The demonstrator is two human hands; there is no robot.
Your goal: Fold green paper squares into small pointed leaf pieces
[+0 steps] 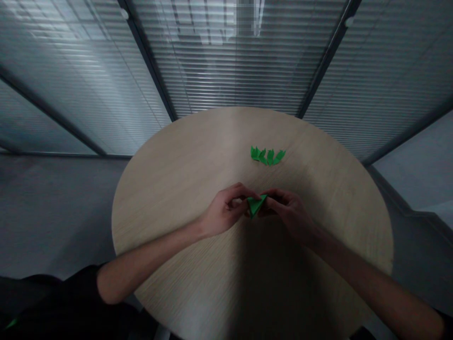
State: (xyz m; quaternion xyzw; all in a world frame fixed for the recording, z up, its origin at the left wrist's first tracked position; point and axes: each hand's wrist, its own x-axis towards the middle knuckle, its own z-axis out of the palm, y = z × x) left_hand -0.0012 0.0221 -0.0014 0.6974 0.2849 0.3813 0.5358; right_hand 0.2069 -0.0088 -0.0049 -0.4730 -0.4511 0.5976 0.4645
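The left hand (224,210) and right hand (288,212) are closed narrowly on a green paper triangle (256,205), pinching it between them from either side, over the middle of the table (170,198). A row of folded green pieces (267,156) lies on the table just beyond the hands, toward its far edge. Past that edge stand glass panels with blinds (226,61), and the grey floor (53,217) spreads beyond the table's left side.
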